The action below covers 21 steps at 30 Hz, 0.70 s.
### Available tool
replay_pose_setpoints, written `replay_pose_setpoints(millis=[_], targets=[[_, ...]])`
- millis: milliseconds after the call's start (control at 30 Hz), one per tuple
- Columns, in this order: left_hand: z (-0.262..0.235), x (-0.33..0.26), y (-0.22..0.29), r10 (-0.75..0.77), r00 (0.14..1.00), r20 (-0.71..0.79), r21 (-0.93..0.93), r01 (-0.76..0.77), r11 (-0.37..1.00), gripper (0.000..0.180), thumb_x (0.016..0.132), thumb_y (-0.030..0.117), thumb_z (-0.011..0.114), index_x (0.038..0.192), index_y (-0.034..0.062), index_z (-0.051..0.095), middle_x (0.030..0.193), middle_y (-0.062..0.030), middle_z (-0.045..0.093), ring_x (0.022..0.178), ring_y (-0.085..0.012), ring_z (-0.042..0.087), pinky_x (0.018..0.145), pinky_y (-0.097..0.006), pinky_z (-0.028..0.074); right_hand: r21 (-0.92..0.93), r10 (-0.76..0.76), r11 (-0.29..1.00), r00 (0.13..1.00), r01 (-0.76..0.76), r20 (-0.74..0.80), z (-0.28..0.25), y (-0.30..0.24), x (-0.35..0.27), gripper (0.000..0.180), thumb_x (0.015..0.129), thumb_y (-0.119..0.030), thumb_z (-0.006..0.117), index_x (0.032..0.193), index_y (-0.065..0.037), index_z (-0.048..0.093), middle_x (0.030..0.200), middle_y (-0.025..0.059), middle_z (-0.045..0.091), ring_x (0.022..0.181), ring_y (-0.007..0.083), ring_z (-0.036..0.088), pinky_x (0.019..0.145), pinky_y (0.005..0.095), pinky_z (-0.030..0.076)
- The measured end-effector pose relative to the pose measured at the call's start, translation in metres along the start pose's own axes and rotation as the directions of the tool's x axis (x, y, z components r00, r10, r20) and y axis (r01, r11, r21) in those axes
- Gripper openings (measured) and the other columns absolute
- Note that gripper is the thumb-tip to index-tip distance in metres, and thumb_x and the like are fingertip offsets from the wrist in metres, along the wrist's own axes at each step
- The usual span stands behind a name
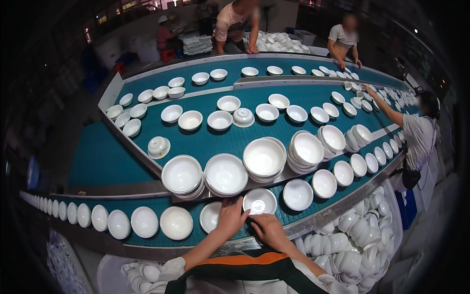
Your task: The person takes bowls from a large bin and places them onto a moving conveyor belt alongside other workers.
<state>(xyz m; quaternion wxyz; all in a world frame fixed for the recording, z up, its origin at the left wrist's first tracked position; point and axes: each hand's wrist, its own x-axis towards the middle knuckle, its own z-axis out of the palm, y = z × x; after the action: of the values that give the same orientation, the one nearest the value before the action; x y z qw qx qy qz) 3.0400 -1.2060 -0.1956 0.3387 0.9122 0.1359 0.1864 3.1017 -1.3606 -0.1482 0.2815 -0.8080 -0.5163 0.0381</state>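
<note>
A white bowl (260,201) sits on the near green belt, directly in front of my two hands. My left hand (231,215) is at its left side, fingers stretched forward and thumb apart, covering part of another white bowl (209,217). At the near rim of the first bowl is my right hand (268,228), its fingers loosely bent and apart. Neither hand is closed round a bowl; whether the fingertips touch the rim I cannot tell. Just beyond stand stacks of white bowls, among them one stack (226,174) and a taller one (264,157).
More bowls line the near belt, such as one at left (176,223). A wide green belt (196,142) behind carries scattered bowls, some upside down. Crates of bowls (350,240) stand below the metal edge at right. A co-worker (418,127) reaches over the belt; two people work at the far side.
</note>
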Motion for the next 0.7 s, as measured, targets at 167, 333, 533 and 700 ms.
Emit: replay_pose_setpoints(millis=[167, 333, 533, 700], targets=[[-0.003, -0.002, -0.03, -0.025, 0.999, 0.043, 0.021, 0.024, 1.0, 0.034, 0.074, 0.01, 0.056, 0.106, -0.0025, 0.054, 0.09, -0.0246, 0.059, 0.089, -0.0382, 0.055, 0.087, -0.046, 0.04, 0.046, 0.123, 0.992, 0.964, -0.116, -0.235, -0.01, -0.001, 0.002, 0.034, 0.078, -0.005, 0.062, 0.111, -0.002, 0.057, 0.103, 0.0151, 0.061, 0.099, 0.0323, 0.056, 0.085, 0.041, 0.043], [-0.023, -0.019, -0.051, 0.0, 1.0, -0.026, 0.064, 0.002, 0.998, 0.051, 0.071, 0.002, 0.057, 0.121, -0.0036, 0.048, 0.104, -0.0236, 0.055, 0.099, -0.0384, 0.05, 0.091, -0.046, 0.036, -0.195, 0.177, 0.959, 0.973, -0.205, -0.15, -0.003, 0.024, -0.007, 0.035, 0.079, -0.01, 0.063, 0.112, -0.001, 0.055, 0.1, 0.014, 0.062, 0.096, 0.031, 0.056, 0.09, 0.0425, 0.039], [-0.019, -0.015, 0.005, 0.175, 0.982, -0.069, 0.066, -0.17, 0.983, 0.049, 0.077, 0.008, 0.063, 0.122, -0.0032, 0.047, 0.106, -0.0228, 0.055, 0.1, -0.0388, 0.049, 0.089, -0.046, 0.036, -0.086, 0.083, 0.993, 0.996, -0.086, -0.036, 0.0, 0.022, -0.018, 0.031, 0.079, -0.011, 0.063, 0.107, 0.0, 0.057, 0.084, 0.0143, 0.063, 0.086, 0.0312, 0.058, 0.08, 0.0405, 0.043], [0.004, 0.013, 0.027, 0.027, 0.983, 0.183, 0.076, -0.041, 0.996, 0.039, 0.081, 0.016, 0.061, 0.115, 0.0, 0.05, 0.091, -0.025, 0.06, 0.088, -0.0409, 0.055, 0.083, -0.046, 0.04, 0.144, 0.101, 0.987, 0.974, -0.073, -0.202, -0.021, 0.025, -0.017, 0.029, 0.079, -0.007, 0.061, 0.108, -0.003, 0.058, 0.094, 0.0151, 0.062, 0.092, 0.0326, 0.057, 0.083, 0.0414, 0.043]])
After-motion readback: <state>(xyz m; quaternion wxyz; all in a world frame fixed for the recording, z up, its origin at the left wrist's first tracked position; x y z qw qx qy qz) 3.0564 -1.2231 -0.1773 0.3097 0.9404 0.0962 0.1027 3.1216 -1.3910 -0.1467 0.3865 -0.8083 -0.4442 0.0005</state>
